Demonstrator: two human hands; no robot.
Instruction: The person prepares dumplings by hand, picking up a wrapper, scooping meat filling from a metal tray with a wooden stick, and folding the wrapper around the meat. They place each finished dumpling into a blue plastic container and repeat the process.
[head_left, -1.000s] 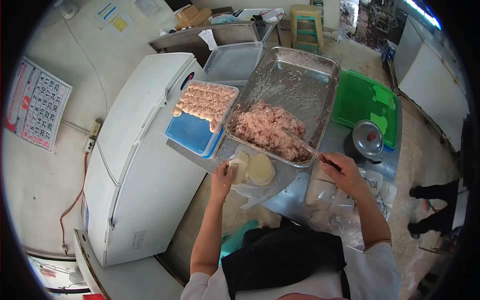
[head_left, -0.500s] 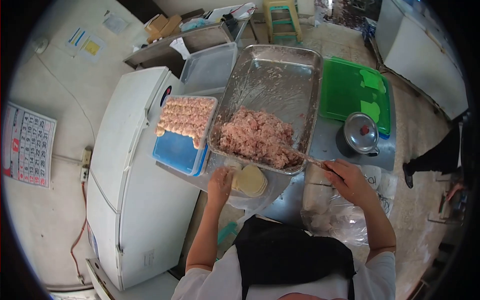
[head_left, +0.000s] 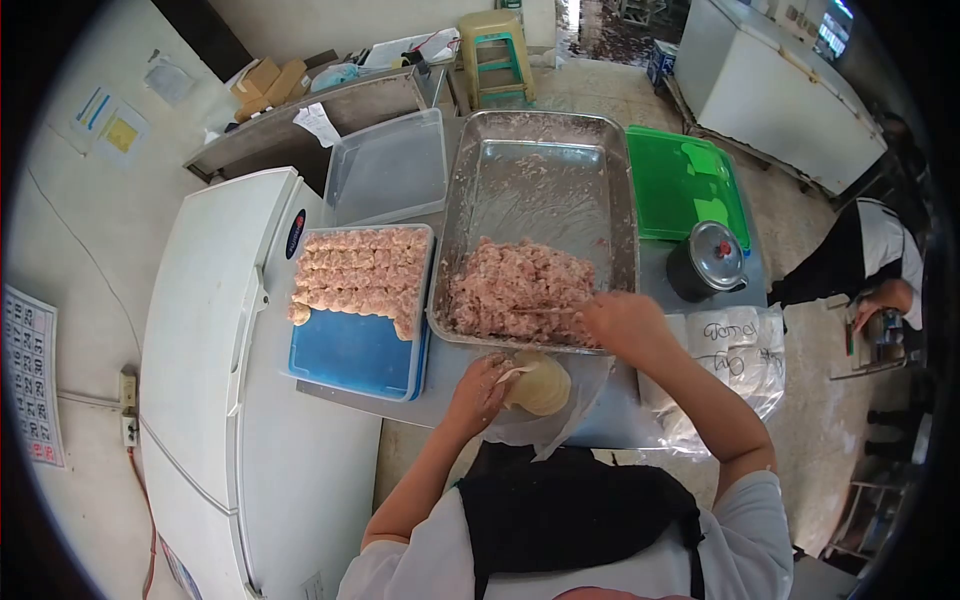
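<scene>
A large metal tray holds a mound of pink minced meat filling in its near half. My right hand grips a thin metal utensil whose tip lies in the meat. My left hand lifts a round pale wrapper from the stack of dumpling wrappers on a plastic sheet at the table's near edge. To the left, a blue-bottomed container carries rows of folded dumplings in its far half.
An empty clear plastic tub stands behind the dumplings. A green lid and a small black pot with metal lid sit right of the tray, plastic bags nearer. White chest freezer at left. Another person bends at far right.
My right hand moved left and forward, bringing the utensil across the meat. My left hand shifted onto the wrapper stack and peels one up. The view swung left.
</scene>
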